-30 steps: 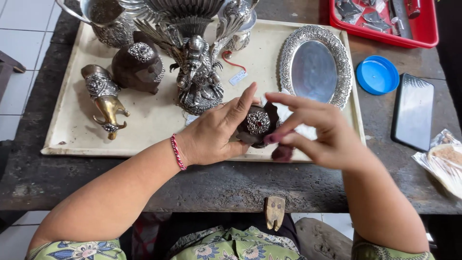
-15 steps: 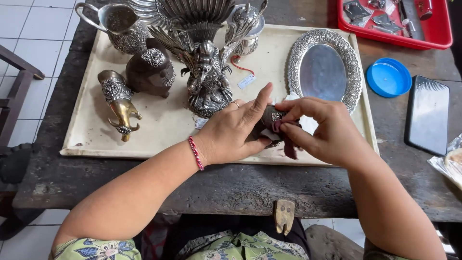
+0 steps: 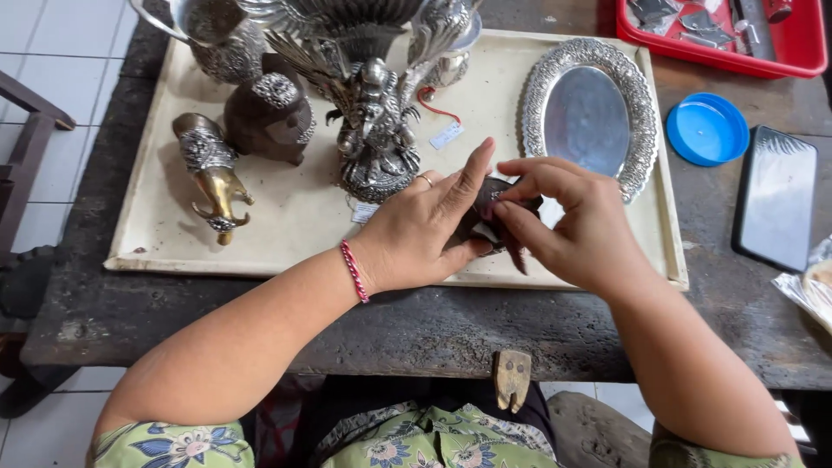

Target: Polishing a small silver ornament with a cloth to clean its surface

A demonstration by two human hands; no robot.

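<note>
Both of my hands meet over the front edge of a cream tray (image 3: 173,251). My left hand (image 3: 416,230), with a ring and a red bracelet at the wrist, cups a small dark carved piece with silver trim (image 3: 485,217). My right hand (image 3: 568,221) pinches the same piece from the right with thumb and fingertips. Most of the piece is hidden between the fingers. Just behind my left hand stands an ornate silver winged figure (image 3: 373,130).
On the tray stand a brass and silver elephant (image 3: 212,178), a dark carved elephant (image 3: 269,117), a silver jug (image 3: 217,35) and an oval silver dish (image 3: 589,117). On the dark wooden table lie a blue lid (image 3: 706,130), a phone (image 3: 776,195) and a red tray (image 3: 719,35).
My hands have closed tighter around the dark piece, so its silver top is now hidden. The view has drifted a little to the left.
</note>
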